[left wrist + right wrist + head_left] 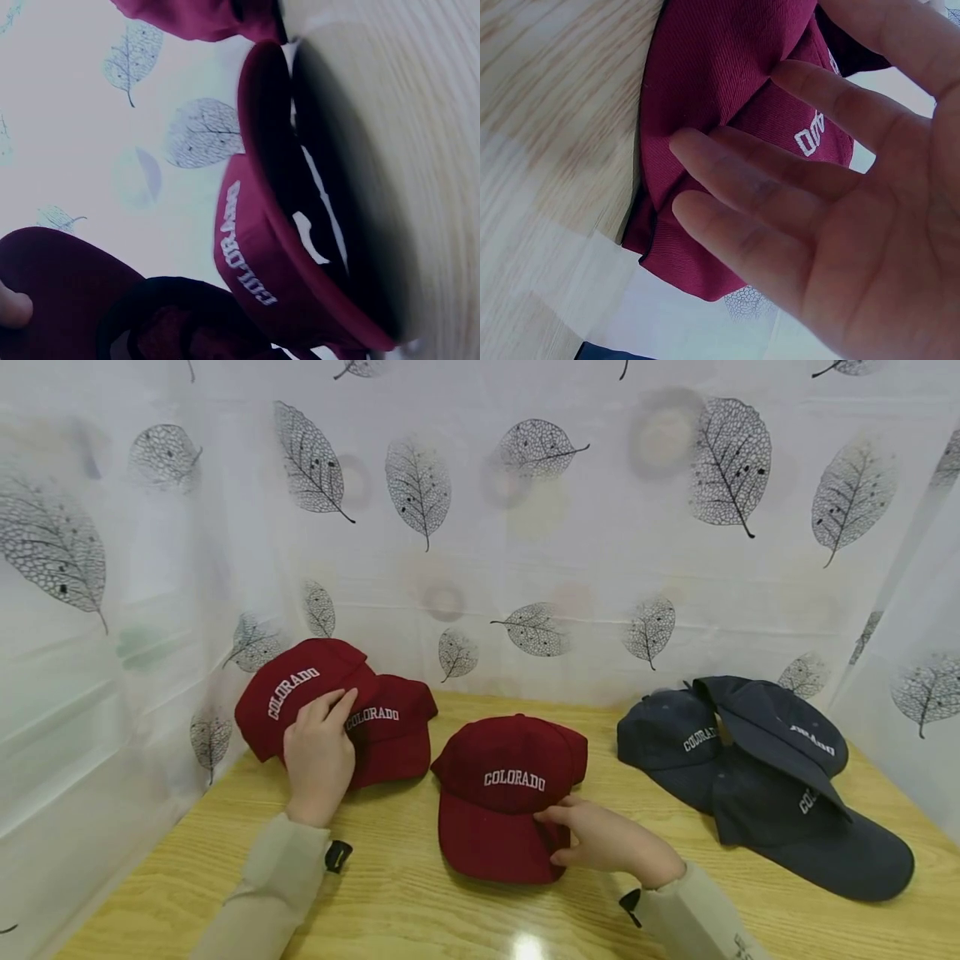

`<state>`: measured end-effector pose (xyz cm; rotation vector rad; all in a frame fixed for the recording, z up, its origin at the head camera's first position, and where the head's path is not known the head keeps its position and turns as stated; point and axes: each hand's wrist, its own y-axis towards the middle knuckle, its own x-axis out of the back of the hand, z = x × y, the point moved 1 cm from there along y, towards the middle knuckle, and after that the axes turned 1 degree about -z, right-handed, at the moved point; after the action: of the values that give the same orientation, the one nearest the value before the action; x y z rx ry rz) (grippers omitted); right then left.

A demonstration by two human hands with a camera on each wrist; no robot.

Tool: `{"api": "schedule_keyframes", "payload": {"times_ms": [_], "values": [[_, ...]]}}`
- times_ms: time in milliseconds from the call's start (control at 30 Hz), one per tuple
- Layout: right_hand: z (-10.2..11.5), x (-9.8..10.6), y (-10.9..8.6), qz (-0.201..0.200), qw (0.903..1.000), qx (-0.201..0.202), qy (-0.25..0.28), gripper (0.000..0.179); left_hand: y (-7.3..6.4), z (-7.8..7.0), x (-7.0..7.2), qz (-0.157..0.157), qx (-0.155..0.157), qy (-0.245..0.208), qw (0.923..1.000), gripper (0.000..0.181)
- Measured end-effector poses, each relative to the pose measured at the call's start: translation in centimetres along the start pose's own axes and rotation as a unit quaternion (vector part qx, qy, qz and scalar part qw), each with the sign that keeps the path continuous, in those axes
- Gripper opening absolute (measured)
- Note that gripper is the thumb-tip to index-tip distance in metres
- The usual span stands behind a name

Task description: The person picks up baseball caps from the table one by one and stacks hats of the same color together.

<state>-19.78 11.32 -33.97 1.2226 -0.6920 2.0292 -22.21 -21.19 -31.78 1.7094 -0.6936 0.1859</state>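
At the left, my left hand (321, 764) pinches the brim of a dark red COLORADO cap (292, 693), which leans on a second red cap (393, 747). In the left wrist view a fingertip (13, 309) lies on the underside of the held cap's brim (67, 274), beside the second cap's lettered front. A third red cap (495, 756) sits in the middle, brim toward me. My right hand (603, 839) touches the right side of its brim with fingers spread and nearly straight, palm facing the right wrist camera.
Several dark navy caps (757, 814) overlap at the right of the wooden table (405, 902), one lying tilted over the others. A white curtain (480, 568) with leaf prints stands behind the table and along both sides.
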Motion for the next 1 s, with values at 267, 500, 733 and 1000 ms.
{"api": "schedule_keyframes", "payload": {"times_ms": [267,500,733,1000], "values": [[0.0,-0.1,0.0,-0.006,1.0000,0.006,-0.001,0.043,0.3,-1.1,0.4,-0.029,-0.055,-0.016,0.9979,0.040],[-0.1,0.0,0.0,-0.007,0.9999,0.012,-0.003,0.043,0.4,-2.1,0.7,-0.051,-0.075,-0.037,0.9952,0.037],[-0.1,0.1,0.0,-0.012,0.9996,0.022,-0.011,0.043,0.6,-2.8,0.9,-0.072,-0.091,-0.064,0.9912,0.038],[-0.1,0.2,0.0,-0.018,0.9990,0.041,-0.009,0.041,0.7,-3.0,1.0,-0.100,-0.119,-0.113,0.9814,0.037]]}}
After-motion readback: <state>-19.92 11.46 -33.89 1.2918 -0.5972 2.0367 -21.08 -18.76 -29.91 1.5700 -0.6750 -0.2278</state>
